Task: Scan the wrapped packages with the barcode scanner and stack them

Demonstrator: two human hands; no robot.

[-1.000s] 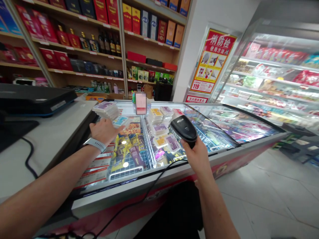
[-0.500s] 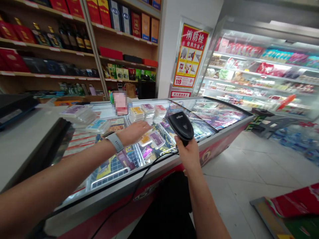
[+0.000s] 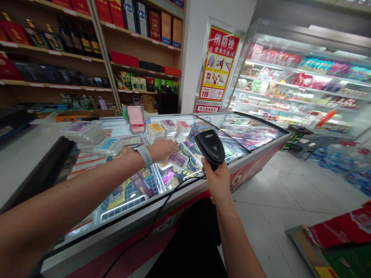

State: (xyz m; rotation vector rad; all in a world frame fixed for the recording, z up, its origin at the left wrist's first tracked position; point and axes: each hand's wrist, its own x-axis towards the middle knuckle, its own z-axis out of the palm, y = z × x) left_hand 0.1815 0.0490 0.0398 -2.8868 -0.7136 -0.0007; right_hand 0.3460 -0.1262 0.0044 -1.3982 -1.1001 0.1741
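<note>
The right hand (image 3: 218, 177) clasps a rounded black scanner (image 3: 210, 146). At the scanner's nine o'clock, the left hand's (image 3: 162, 150) grasp is unclear.

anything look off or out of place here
Mildly: one purple-labelled pack lies at a slant on the freezer by the left hand, apart from the neater stacks behind. The scanner cable also trails over the front edge. No spill or damage shows.

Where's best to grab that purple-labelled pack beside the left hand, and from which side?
Probably by two opposite edges, left hand coming from above: the purple-labelled pack is thin and lies nearly flat, label up, so its underside seems hard to reach.
</note>
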